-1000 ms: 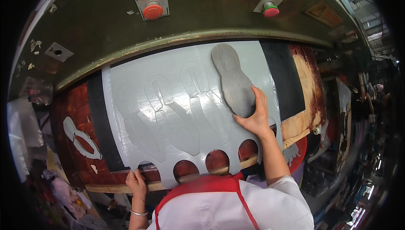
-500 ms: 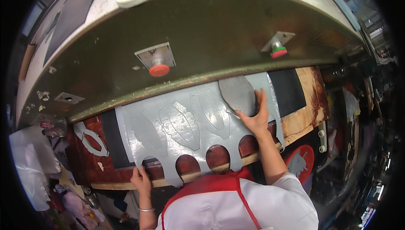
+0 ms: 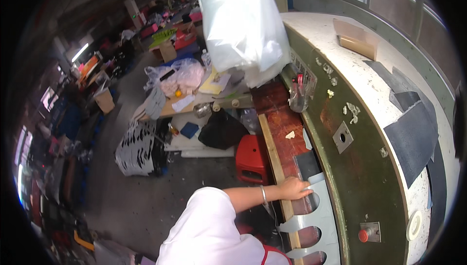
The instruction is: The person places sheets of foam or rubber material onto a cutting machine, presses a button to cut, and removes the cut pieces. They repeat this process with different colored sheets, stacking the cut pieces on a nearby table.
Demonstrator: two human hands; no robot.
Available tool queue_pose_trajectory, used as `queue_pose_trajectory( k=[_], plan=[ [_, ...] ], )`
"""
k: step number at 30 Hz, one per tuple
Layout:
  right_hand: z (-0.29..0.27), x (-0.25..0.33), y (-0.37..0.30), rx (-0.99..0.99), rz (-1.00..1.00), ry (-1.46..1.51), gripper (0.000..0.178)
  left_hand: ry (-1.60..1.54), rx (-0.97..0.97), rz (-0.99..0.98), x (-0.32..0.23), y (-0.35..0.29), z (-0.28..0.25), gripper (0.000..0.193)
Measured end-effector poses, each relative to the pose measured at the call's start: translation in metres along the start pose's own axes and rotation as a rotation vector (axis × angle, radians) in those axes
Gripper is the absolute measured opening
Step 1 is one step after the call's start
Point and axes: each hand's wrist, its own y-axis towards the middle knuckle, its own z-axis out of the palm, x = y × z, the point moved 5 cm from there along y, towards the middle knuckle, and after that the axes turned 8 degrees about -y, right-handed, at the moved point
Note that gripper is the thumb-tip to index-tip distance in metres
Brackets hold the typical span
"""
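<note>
My left hand [image 3: 294, 188], with a bangle on its wrist, pinches the edge of a pale grey sheet [image 3: 327, 216] with rounded cut-outs along its side. The sheet lies on the dark red work board [image 3: 278, 114] of a green machine. A piece of black material [image 3: 306, 164] shows under the sheet beyond my fingers. My right hand is out of view.
The machine's green front [image 3: 335, 104] rises beside the board, with a red button [image 3: 363, 236]. A clear plastic bag [image 3: 243, 26] hangs ahead. A red stool [image 3: 252, 158] stands by the board, near a cluttered low table [image 3: 182, 107]. Dark scraps [image 3: 411, 133] lie on top.
The view has swung far to the left. My left hand stays at the grey sheet's edge. My right hand, earlier on a dark grey rounded piece over the sheet, has left the view.
</note>
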Motion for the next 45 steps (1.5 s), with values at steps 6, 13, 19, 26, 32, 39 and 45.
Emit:
queue_pose_trajectory(
  k=[6,13,19,26,32,39,45],
  plan=[
    [0.028,0.023,-0.039,0.427,-0.045,0.13,0.062,-0.036,-0.112,0.05,-0.004,-0.003,-0.002,0.037],
    [0.013,-0.054,-0.074,0.838,0.283,0.153,0.04,-0.005,-0.004,0.015,0.037,-0.005,0.04,0.02],
    [-0.079,-0.099,-0.134,0.704,0.605,0.372,0.023,-0.72,-0.085,-0.016,0.068,-0.042,0.023,0.031],
    [-0.092,-0.006,-0.087,0.675,0.02,0.228,0.079,-0.571,0.143,-0.115,0.075,-0.085,-0.007,0.037],
    [-0.112,0.038,-0.135,0.886,-0.08,0.318,0.095,-0.587,0.081,-0.156,0.098,-0.153,-0.032,0.034],
    [-0.164,-0.003,-0.134,1.089,0.818,1.086,0.097,-0.384,0.045,-0.072,0.117,-0.202,-0.051,0.03],
    [-0.13,-0.018,-0.112,0.886,0.089,0.281,0.095,-0.311,0.044,-0.126,0.13,-0.223,-0.048,0.022]
  ],
)
